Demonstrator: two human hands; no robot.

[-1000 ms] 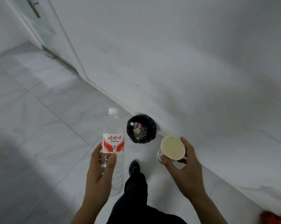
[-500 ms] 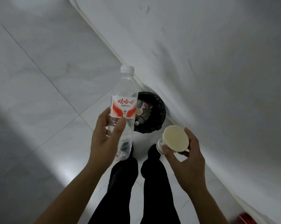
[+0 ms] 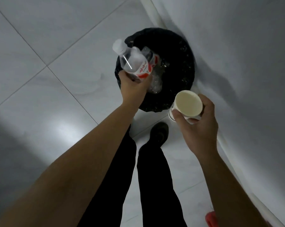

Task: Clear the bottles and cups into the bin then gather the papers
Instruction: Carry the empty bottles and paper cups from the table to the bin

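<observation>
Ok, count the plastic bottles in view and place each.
2. One bottle in the left hand over the bin; a second bottle inside the bin. Others may be hidden there.

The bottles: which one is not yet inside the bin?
The white-capped bottle that the left hand grips over the bin; the other bottle lies inside.

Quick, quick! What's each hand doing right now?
Left hand: grips the water bottle, tilted over the black bin.
Right hand: holds the paper cup beside the bin.
</observation>
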